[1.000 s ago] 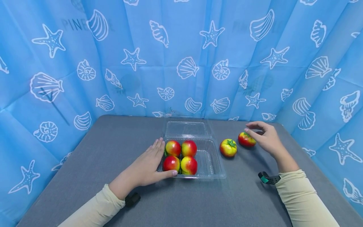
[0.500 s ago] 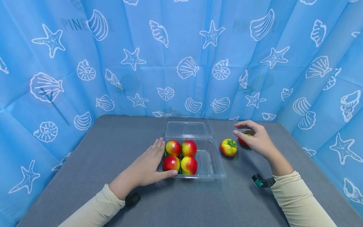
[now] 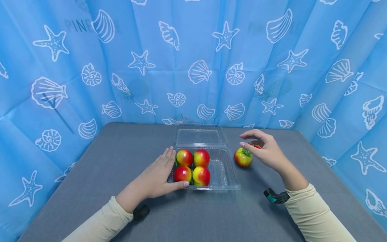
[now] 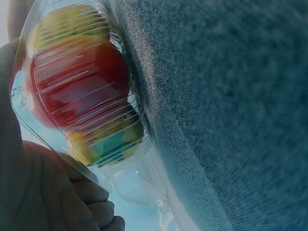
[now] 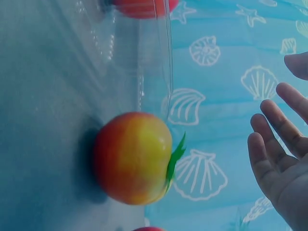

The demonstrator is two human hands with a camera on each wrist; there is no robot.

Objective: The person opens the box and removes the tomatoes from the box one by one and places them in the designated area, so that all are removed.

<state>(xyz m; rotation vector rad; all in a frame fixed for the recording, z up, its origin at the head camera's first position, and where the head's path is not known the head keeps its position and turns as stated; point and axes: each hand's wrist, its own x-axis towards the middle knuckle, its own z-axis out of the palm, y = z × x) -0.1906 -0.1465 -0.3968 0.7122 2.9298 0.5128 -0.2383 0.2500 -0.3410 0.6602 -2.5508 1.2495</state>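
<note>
A clear plastic box holds four red-yellow fruits, two rows deep, in its left part; one is the front-left fruit. My left hand lies along the box's left side, fingers straight, thumb on the front rim. In the left wrist view the fruits show through the ribbed wall. My right hand hovers with parted, slightly bent fingers, holding nothing, just right of a yellow-red fruit with green leaves. The right wrist view shows that fruit apart from the hand. Another fruit is mostly hidden behind my right hand.
The box's clear lid lies folded back behind it. A blue curtain with white shells and starfish stands along the rear edge of the grey table. Dark bands are at both wrists.
My right hand has moved left, from over the farther loose fruit toward the nearer one, and now covers most of the farther one. My left hand and the boxed fruits have stayed put.
</note>
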